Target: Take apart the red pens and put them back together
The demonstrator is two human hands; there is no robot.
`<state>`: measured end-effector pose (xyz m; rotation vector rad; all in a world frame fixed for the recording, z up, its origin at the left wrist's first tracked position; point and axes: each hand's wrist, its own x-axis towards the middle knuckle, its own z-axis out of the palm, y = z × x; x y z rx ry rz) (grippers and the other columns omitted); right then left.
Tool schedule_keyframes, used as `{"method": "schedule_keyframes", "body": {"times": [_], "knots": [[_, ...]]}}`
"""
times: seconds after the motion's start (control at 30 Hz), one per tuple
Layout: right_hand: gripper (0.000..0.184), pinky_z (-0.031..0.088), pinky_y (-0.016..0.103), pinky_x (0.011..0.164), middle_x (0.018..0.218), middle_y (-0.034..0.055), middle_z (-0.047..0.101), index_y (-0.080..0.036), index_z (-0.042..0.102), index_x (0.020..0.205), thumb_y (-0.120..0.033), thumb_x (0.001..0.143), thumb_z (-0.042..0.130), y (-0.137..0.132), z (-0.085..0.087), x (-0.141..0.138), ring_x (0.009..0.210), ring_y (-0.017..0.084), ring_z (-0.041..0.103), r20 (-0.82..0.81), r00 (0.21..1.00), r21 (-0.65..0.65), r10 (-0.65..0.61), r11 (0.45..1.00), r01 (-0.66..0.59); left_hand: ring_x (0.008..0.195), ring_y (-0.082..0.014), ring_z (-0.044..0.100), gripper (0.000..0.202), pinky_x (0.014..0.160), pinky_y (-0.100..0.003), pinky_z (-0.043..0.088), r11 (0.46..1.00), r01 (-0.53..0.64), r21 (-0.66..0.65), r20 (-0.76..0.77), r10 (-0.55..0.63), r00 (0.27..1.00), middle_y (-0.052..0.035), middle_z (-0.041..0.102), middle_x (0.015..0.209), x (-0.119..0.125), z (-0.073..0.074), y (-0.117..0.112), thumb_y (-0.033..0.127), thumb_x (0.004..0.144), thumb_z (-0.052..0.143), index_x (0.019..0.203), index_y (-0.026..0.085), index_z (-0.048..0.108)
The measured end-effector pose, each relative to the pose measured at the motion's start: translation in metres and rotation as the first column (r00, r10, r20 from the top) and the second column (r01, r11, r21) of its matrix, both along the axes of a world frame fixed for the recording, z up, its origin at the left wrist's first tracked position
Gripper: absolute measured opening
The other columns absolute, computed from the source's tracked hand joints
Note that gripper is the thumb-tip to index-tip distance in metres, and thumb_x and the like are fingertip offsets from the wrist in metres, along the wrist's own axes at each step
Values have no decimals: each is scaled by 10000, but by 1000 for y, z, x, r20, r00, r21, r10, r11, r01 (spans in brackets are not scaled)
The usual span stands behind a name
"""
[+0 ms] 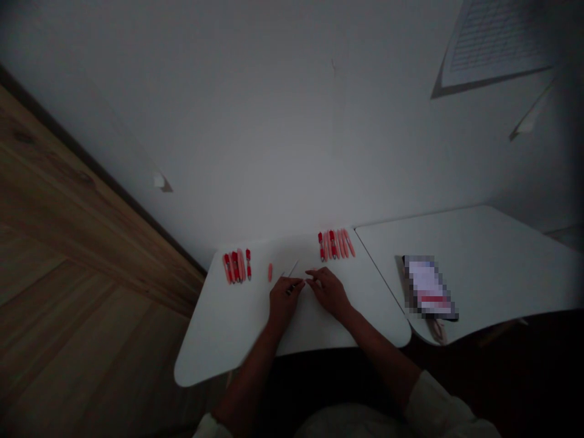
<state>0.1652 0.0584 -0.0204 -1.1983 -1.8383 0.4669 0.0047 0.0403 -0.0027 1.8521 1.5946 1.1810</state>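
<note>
My left hand (283, 299) rests on the white table (219, 340) with its fingers pinched on a thin white pen refill (292, 269) that sticks out up and to the right. My right hand (327, 289) lies beside it, fingers curled toward the left hand's fingertips; what it holds is too small to make out. A single red pen part (270, 272) lies just left of the left hand. A row of red pens (236, 266) sits at the back left of the table. Another row of red pens (336, 244) sits at the back right.
A second white table (479, 243) adjoins on the right, carrying a dark phone-like object (429, 287) with a blurred screen. A white wall stands behind. Wooden floor (68, 274) lies to the left.
</note>
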Motion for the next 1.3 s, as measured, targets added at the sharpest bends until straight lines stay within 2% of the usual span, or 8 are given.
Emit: {"method": "schedule_keyframes", "body": {"times": [0.13, 0.23, 0.4, 0.5, 0.6, 0.8, 1.0, 1.3], "knots": [[165, 461, 311, 808, 872, 44, 614, -247, 680, 949, -291, 873, 540, 1, 1, 1, 856, 176, 577, -54, 996, 19, 76, 997, -75, 749, -146, 594, 218, 725, -280, 492, 999, 38, 0, 17, -38, 999, -34, 649, 834, 1, 1, 1, 394, 810, 578, 860, 219, 696], [145, 462, 302, 789, 851, 43, 615, -231, 682, 902, -291, 867, 554, 2, 1, 1, 830, 173, 577, -101, 992, 17, 81, 997, -80, 749, -147, 596, 220, 729, -282, 487, 999, 35, 4, -12, -35, 999, -33, 651, 843, 0, 0, 1, 394, 812, 575, 877, 219, 691], [153, 468, 297, 750, 860, 50, 613, -199, 660, 883, -281, 871, 531, 5, -2, 4, 747, 156, 566, -163, 986, 20, -38, 999, 42, 746, -156, 597, 210, 742, -301, 481, 993, -115, 28, -49, 116, 992, -36, 645, 839, -2, -6, 3, 364, 815, 565, 889, 196, 667], [150, 463, 303, 756, 870, 59, 607, -196, 656, 870, -277, 867, 530, 4, -3, 3, 770, 166, 555, -97, 990, 55, -99, 993, 104, 731, -161, 592, 183, 730, -311, 482, 981, -191, 42, -76, 193, 978, -37, 631, 819, -2, -10, 5, 340, 812, 562, 871, 188, 646], [165, 436, 329, 801, 888, 79, 604, -197, 666, 886, -251, 875, 511, 0, -3, -1, 857, 197, 535, 66, 988, 130, -143, 983, 133, 732, -169, 584, 164, 726, -320, 476, 985, -166, 54, -141, 172, 975, -39, 621, 811, 0, -11, 7, 321, 821, 546, 864, 186, 629], [187, 400, 338, 765, 842, 85, 589, -185, 662, 852, -197, 881, 478, -7, 0, -7, 827, 209, 505, 310, 932, 209, -187, 970, 125, 794, -192, 580, 127, 771, -345, 472, 990, -128, 62, -233, 139, 962, -61, 611, 857, 5, -12, 7, 268, 818, 543, 867, 180, 621], [161, 394, 331, 751, 877, 93, 584, -176, 635, 789, -194, 863, 493, -6, 0, -7, 830, 208, 496, 384, 902, 216, -197, 969, 120, 813, -191, 582, 144, 786, -346, 477, 993, -97, 68, -234, 110, 966, -61, 604, 876, 6, -13, 4, 256, 815, 556, 920, 183, 622], [105, 397, 348, 778, 972, 104, 593, -186, 625, 884, -216, 835, 537, -7, -1, -6, 910, 228, 508, 374, 911, 178, -172, 978, 111, 822, -189, 588, 156, 797, -345, 479, 993, -102, 56, -223, 112, 968, -67, 609, 897, 6, -13, 4, 255, 814, 564, 934, 181, 630]]}}
